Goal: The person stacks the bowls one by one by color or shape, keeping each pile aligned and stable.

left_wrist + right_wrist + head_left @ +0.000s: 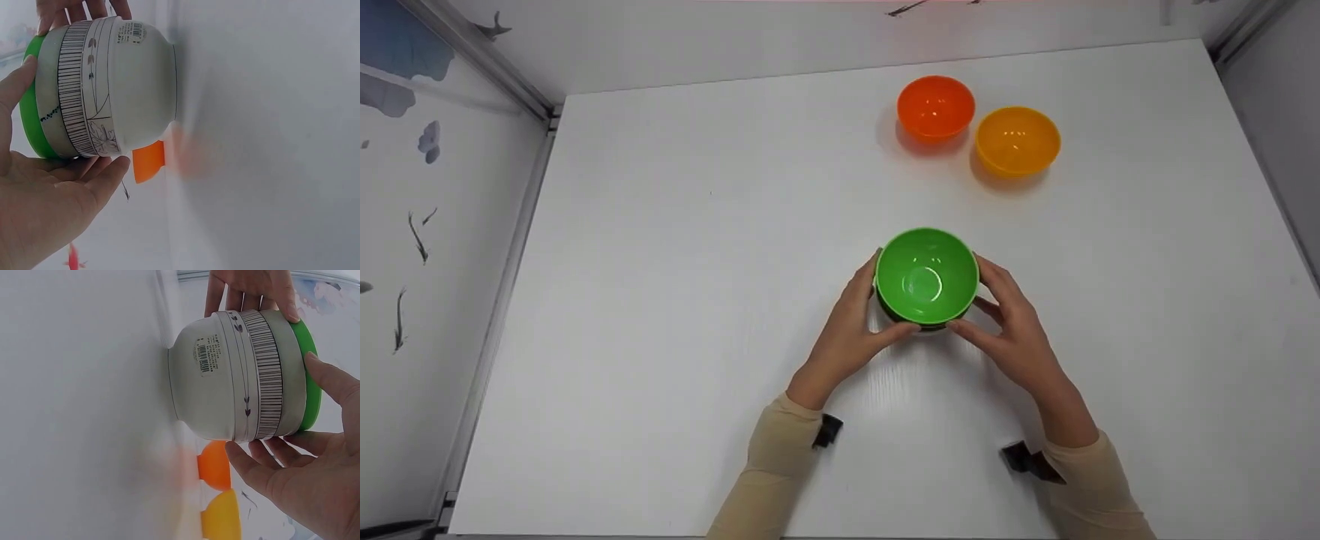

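Observation:
A green bowl tops a stack of nested bowls near the middle of the white table. Under it, the left wrist view shows whitish bowls, the lowest a white bowl with dark line drawings and a barcode sticker. My left hand grips the stack from the left, thumb near the green rim and fingers along the side. From the right, my right hand holds it the same way, its thumb close to the other thumb. In both wrist views the white bowl's base appears to meet the table.
Beyond the stack stand an orange bowl and, to its right and slightly nearer, a yellow bowl. The white table ends at a back wall and side panels. Small black devices sit at both wrists.

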A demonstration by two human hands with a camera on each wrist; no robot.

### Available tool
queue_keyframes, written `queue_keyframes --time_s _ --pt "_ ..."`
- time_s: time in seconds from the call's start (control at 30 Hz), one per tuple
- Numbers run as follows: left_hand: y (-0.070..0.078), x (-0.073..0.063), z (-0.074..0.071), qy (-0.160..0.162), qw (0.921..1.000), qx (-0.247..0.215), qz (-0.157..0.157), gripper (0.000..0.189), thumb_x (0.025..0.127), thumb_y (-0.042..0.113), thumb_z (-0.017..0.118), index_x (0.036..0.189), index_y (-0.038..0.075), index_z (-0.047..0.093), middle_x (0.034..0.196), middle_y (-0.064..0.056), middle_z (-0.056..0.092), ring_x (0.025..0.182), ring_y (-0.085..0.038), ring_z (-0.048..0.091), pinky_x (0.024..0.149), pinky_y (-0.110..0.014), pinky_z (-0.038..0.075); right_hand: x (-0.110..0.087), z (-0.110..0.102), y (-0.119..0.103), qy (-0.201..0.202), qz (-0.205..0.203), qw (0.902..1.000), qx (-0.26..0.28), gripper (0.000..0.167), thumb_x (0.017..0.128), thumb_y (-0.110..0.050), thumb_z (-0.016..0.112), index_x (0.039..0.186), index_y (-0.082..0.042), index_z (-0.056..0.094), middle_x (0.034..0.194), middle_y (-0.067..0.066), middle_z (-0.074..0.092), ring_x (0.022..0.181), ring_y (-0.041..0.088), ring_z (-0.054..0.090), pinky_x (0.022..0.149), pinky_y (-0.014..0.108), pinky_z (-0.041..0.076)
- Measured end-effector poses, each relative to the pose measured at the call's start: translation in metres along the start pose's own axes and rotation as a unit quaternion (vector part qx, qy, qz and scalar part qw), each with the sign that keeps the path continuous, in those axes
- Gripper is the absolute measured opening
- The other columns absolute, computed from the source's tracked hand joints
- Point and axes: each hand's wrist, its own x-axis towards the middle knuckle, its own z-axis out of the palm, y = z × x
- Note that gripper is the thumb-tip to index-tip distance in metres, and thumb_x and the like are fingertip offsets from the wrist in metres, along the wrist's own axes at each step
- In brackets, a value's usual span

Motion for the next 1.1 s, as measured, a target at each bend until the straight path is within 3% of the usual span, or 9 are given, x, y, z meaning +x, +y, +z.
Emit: queue_keyframes --time_s 0.27,0.5,0.77,0.93,1.1 --pt "-0.002 -0.001 0.003 0.000 0.9998 -0.017 -0.010 0.104 0.085 0.031 0.080 0.160 0.007 0.012 0.165 -0.009 0.025 0.152 -0.023 0.027 0.121 -0.037 0.034 -0.001 0.000 0.000 0.001 0.006 1.0000 -0.001 0.085 0.084 -0.004 0.078 0.156 -0.019 0.035 0.156 0.003 0.040 0.141 0.013 0.040 0.105 0.015 0.046" --pt "-0.002 -0.002 0.008 0.012 0.9998 -0.017 0.001 0.105 0.085 0.032 0.080 0.160 0.007 0.012 0.164 -0.011 0.024 0.152 -0.024 0.027 0.121 -0.038 0.035 -0.002 0.000 0.002 -0.001 0.004 1.0000 -0.008 0.085 0.085 -0.005 0.078 0.156 -0.019 0.034 0.156 0.004 0.039 0.142 0.014 0.040 0.106 0.018 0.046" --pt "0.002 -0.002 0.019 0.032 0.9993 -0.018 0.000 0.114 0.081 0.032 0.084 0.160 0.006 0.006 0.165 -0.011 0.020 0.152 -0.026 0.022 0.124 -0.049 0.028 -0.003 0.000 0.001 -0.001 -0.002 1.0000 -0.007 0.086 0.084 -0.003 0.078 0.156 -0.019 0.034 0.155 0.004 0.040 0.139 0.008 0.041 0.105 0.015 0.047" --pt "0.003 -0.002 0.025 0.045 0.9982 -0.040 -0.009 0.118 0.078 0.026 0.086 0.160 0.007 0.003 0.165 -0.010 0.019 0.151 -0.025 0.023 0.123 -0.051 0.028 -0.002 0.000 0.001 0.000 0.004 0.9999 -0.009 0.085 0.084 -0.004 0.078 0.156 -0.019 0.034 0.155 0.005 0.040 0.141 0.015 0.041 0.104 0.016 0.047" --pt "0.003 -0.001 0.028 0.057 0.9975 -0.039 -0.013 0.118 0.078 0.031 0.086 0.160 0.009 0.003 0.164 -0.008 0.021 0.150 -0.022 0.027 0.123 -0.048 0.030 -0.002 0.001 0.001 -0.001 0.010 0.9999 -0.004 0.086 0.084 -0.004 0.078 0.156 -0.019 0.034 0.155 0.004 0.040 0.143 0.018 0.040 0.105 0.019 0.047"
